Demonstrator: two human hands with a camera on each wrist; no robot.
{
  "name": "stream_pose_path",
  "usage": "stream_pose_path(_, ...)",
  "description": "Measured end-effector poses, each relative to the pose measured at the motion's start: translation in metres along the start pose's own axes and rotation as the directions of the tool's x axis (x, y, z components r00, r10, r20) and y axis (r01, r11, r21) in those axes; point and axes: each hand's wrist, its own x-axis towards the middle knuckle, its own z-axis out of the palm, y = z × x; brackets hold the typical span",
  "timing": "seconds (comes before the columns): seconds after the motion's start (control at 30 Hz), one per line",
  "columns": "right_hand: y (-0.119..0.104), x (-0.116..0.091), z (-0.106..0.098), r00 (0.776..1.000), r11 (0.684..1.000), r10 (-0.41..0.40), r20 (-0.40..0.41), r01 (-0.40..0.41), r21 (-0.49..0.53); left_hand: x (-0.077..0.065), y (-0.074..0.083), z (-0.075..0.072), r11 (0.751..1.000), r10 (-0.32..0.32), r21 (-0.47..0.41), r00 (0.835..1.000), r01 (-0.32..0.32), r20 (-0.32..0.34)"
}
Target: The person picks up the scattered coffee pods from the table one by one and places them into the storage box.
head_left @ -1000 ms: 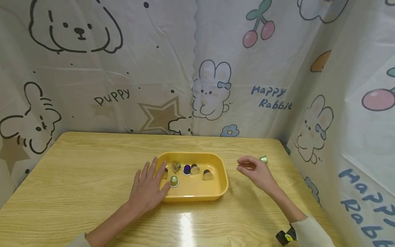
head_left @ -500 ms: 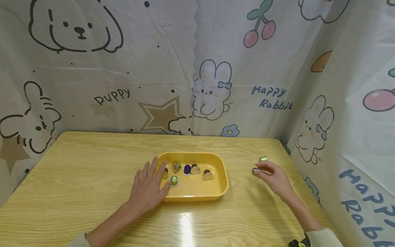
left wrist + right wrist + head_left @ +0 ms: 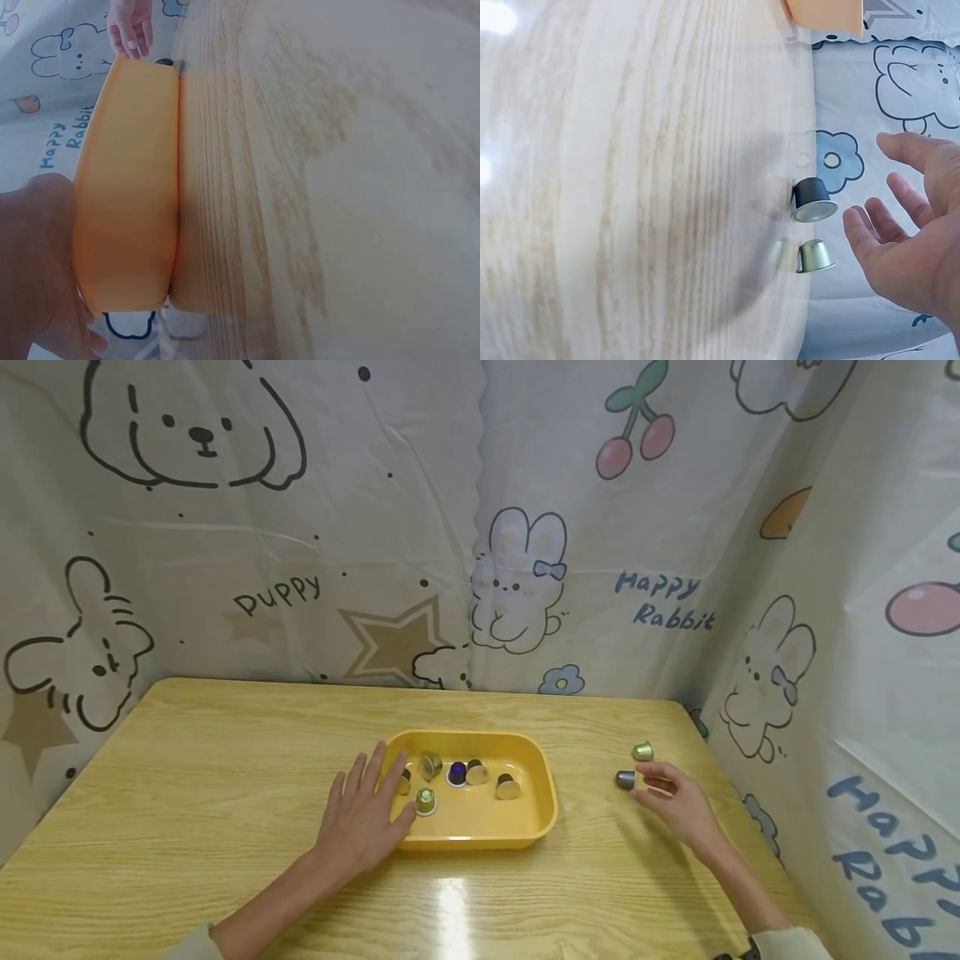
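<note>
My left hand [image 3: 360, 818] rests with spread fingers over the left rim of a yellow tray [image 3: 480, 820]. Inside lie several coffee capsules, among them a light green one [image 3: 426, 802] and a purple one [image 3: 457, 773]; fingers partly cover one at the left. To the right of the tray, a dark grey coffee capsule [image 3: 626, 780] lies on its side on the table. My right hand [image 3: 682, 808] is just beside it, and the right wrist view shows the fingers apart from the dark capsule [image 3: 813, 201]. Behind that capsule lies a green capsule [image 3: 643, 751].
The wooden table [image 3: 225, 760] ends at a patterned cloth [image 3: 360, 527] hanging behind it. More of this cloth hangs close on the right side, near the right hand. Bare wood shows left of the tray and in front of it.
My right hand moved right and set the dark capsule on the table near the green one, then let it go. The left hand has stayed on the tray.
</note>
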Motion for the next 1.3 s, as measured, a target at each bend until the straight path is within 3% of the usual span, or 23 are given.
stream_pose_path(0.23, 0.007, -0.003, -0.001, 0.999, 0.999, 0.045, 0.019, -0.045, -0.004, 0.0, 0.0, 0.0, 1.0, 0.003, 0.006, 1.0, -0.003, -0.001)
stream_pose_path(0.5, 0.021, -0.004, -0.004, 0.981, 0.983, 0.179, 0.076, -0.182, 0.032, 0.001, 0.0, 0.001, 1.0, 0.002, 0.005, 1.0, -0.002, 0.005)
stream_pose_path(1.3, 0.034, 0.004, 0.001, 0.983, 0.987, 0.16, 0.087, -0.162, 0.021, 0.0, 0.0, 0.002, 1.0, 0.012, 0.002, 1.0, -0.012, -0.017)
